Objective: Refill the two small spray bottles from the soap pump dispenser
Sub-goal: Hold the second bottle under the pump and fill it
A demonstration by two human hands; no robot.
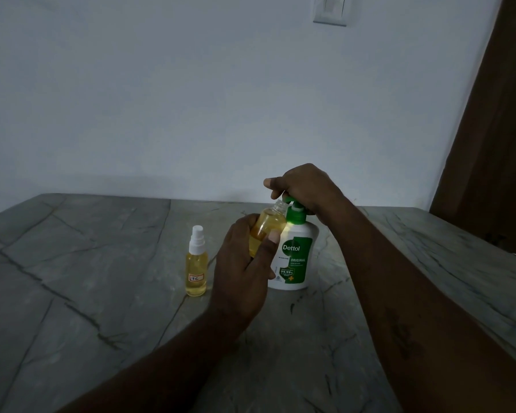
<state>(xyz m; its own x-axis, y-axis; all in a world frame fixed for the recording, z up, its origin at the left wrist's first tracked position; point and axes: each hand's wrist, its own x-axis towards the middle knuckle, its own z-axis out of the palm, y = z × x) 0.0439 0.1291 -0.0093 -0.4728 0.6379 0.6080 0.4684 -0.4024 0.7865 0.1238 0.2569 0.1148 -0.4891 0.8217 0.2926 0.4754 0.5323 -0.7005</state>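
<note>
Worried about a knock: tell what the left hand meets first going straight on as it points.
Probably the white plastic soap dispenser with green pump, just beyond the left hand; depth is unclear.
</note>
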